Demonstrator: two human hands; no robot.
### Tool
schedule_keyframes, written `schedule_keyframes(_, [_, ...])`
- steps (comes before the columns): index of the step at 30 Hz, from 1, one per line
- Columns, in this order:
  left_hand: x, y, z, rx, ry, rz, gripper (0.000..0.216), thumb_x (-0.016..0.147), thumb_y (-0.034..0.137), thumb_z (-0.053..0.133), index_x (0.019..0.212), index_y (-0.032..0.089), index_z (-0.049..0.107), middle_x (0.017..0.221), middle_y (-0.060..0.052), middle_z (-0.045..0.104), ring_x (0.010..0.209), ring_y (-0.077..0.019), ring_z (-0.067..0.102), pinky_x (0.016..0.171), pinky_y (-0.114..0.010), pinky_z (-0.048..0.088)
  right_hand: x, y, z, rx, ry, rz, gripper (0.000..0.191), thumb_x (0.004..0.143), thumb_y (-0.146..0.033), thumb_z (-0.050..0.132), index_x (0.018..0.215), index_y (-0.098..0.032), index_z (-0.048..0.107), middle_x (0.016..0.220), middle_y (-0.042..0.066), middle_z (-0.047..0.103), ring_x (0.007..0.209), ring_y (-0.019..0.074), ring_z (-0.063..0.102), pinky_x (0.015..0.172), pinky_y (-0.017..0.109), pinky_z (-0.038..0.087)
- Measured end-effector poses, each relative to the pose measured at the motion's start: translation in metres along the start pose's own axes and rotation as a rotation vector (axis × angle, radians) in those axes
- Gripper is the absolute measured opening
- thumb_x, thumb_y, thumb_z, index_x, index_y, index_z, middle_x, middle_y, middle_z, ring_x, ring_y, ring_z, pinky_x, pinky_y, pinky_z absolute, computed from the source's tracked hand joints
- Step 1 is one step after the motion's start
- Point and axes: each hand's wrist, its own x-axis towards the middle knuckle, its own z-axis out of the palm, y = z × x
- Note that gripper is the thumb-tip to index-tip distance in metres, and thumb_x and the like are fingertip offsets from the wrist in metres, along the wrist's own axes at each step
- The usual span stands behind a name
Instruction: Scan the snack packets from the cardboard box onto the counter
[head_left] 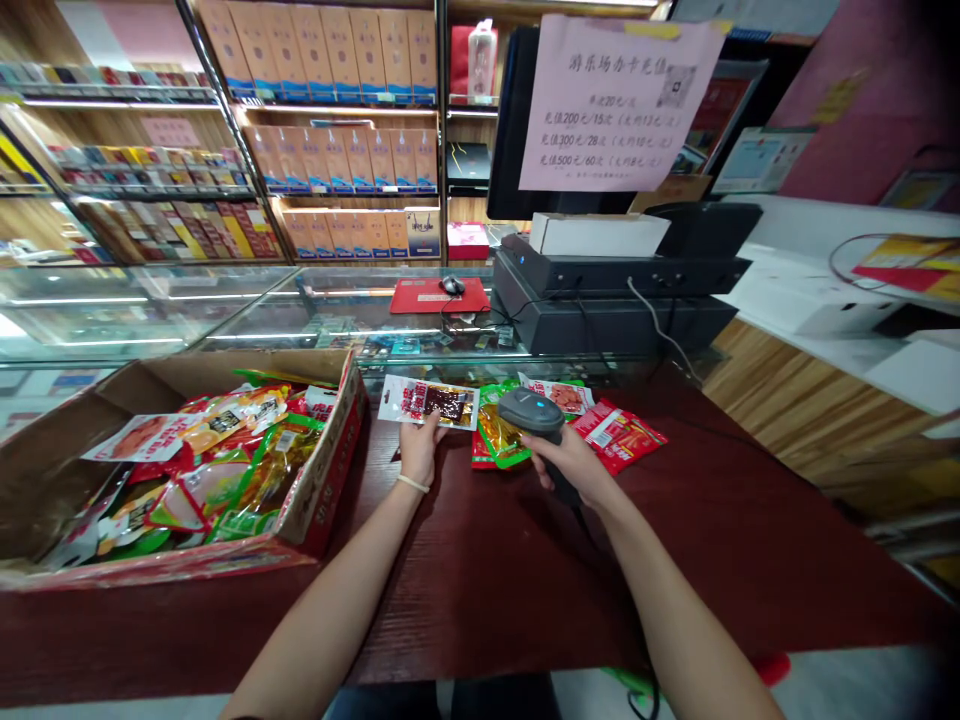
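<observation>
My left hand [420, 450] grips a white and red snack packet [450, 403] with a dark window, held up over the dark red table. In my right hand [574, 460] is a grey barcode scanner [534, 412], its head pointing left toward that packet and its cable hanging below. Under and behind the scanner lie a green-edged snack packet [499, 440], a red snack packet [621, 435] and a white and red one [566, 397]. On the left stands an open cardboard box [341, 450] of mixed snack packets [225, 470].
A glass display counter [255, 310] runs behind the table [465, 600]. On it are a mouse [452, 286] on a red pad [409, 297] and a dark cash-register stand [615, 320]. A monitor [514, 130] bears a paper price sign [607, 110]. Stocked shelves [337, 105] line the back.
</observation>
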Motion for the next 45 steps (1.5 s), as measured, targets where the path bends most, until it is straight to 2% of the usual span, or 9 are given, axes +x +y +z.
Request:
schedule_keyframes(4, [-0.001,-0.003,0.001,0.082,0.011,0.010,0.047,0.068,0.036,0.078,0.107,0.017,0.058,0.099,-0.006,0.068,0.082,-0.0160,0.065,0.073,-0.029,0.053,0.002,0.002,-0.003,0.023,0.035,-0.005,0.041,0.071,-0.052,0.073,0.084,-0.020,0.052,0.045,-0.008,0.054,0.031,0.0112,0.049,0.030,0.020,0.037])
schedule_keyframes(9, [-0.016,0.021,0.013,0.433,-0.090,0.284,0.027,0.076,0.036,0.070,0.093,0.015,0.068,0.089,-0.005,0.070,0.082,-0.0189,0.063,0.078,-0.029,0.049,0.004,0.001,-0.008,0.010,0.118,-0.057,0.039,0.073,-0.051,0.073,0.085,-0.021,0.051,0.045,-0.008,0.053,0.031,0.0115,0.049,0.030,0.020,0.037])
schedule_keyframes(17, [-0.048,0.154,0.030,0.694,-0.148,0.635,0.026,0.079,0.033,0.070,0.101,0.021,0.063,0.086,-0.001,0.069,0.077,-0.0170,0.064,0.075,-0.025,0.047,-0.003,-0.008,-0.006,0.079,0.088,-0.120,0.035,0.074,-0.048,0.073,0.084,-0.020,0.055,0.047,-0.008,0.052,0.033,0.0101,0.049,0.032,0.019,0.036])
schedule_keyframes(25, [-0.056,0.260,-0.049,1.348,0.265,1.013,0.015,0.088,0.030,0.057,0.097,0.021,0.065,0.089,-0.004,0.069,0.085,-0.0195,0.064,0.081,-0.029,0.045,-0.017,-0.022,0.012,0.148,-0.006,-0.131,0.035,0.074,-0.047,0.076,0.070,-0.019,0.055,0.050,-0.004,0.054,0.035,0.0102,0.049,0.035,0.022,0.038])
schedule_keyframes(28, [-0.047,0.266,-0.093,1.547,0.282,1.014,0.020,0.084,0.023,0.056,0.101,0.021,0.067,0.102,-0.009,0.069,0.104,-0.0262,0.061,0.094,-0.038,0.043,-0.021,-0.030,0.025,0.165,-0.086,-0.119,0.034,0.077,-0.046,0.074,0.067,-0.019,0.054,0.051,-0.003,0.053,0.036,0.0105,0.049,0.036,0.023,0.039])
schedule_keyframes(31, [-0.039,0.257,-0.128,1.633,0.039,0.846,0.035,0.075,0.016,0.060,0.110,0.020,0.066,0.112,-0.012,0.068,0.110,-0.0289,0.059,0.100,-0.043,0.042,-0.023,-0.035,0.041,0.170,-0.144,-0.129,0.031,0.078,-0.045,0.073,0.073,-0.020,0.056,0.053,-0.003,0.054,0.037,0.0109,0.049,0.036,0.023,0.039])
schedule_keyframes(35, [-0.037,0.242,-0.146,1.552,-0.063,0.689,0.040,0.078,0.017,0.057,0.117,0.022,0.065,0.113,-0.009,0.069,0.105,-0.0268,0.063,0.096,-0.040,0.046,-0.023,-0.039,0.060,0.148,-0.166,-0.135,0.031,0.076,-0.045,0.074,0.074,-0.020,0.057,0.054,-0.002,0.055,0.038,0.0113,0.050,0.037,0.023,0.040])
schedule_keyframes(39, [-0.045,0.237,-0.130,1.442,-0.046,0.731,0.032,0.079,0.020,0.061,0.110,0.025,0.068,0.105,-0.007,0.073,0.097,-0.0267,0.066,0.092,-0.037,0.048,-0.023,-0.041,0.068,0.133,-0.147,-0.135,0.033,0.075,-0.047,0.075,0.075,-0.019,0.057,0.053,-0.003,0.055,0.037,0.0108,0.049,0.036,0.022,0.039])
schedule_keyframes(45, [-0.072,0.214,-0.065,1.358,-0.190,0.764,0.035,0.086,0.026,0.058,0.120,0.024,0.065,0.106,-0.007,0.072,0.095,-0.0257,0.067,0.088,-0.034,0.049,-0.032,-0.037,0.051,0.107,-0.063,-0.129,0.035,0.074,-0.048,0.075,0.074,-0.018,0.058,0.053,-0.003,0.055,0.037,0.0103,0.050,0.036,0.022,0.040])
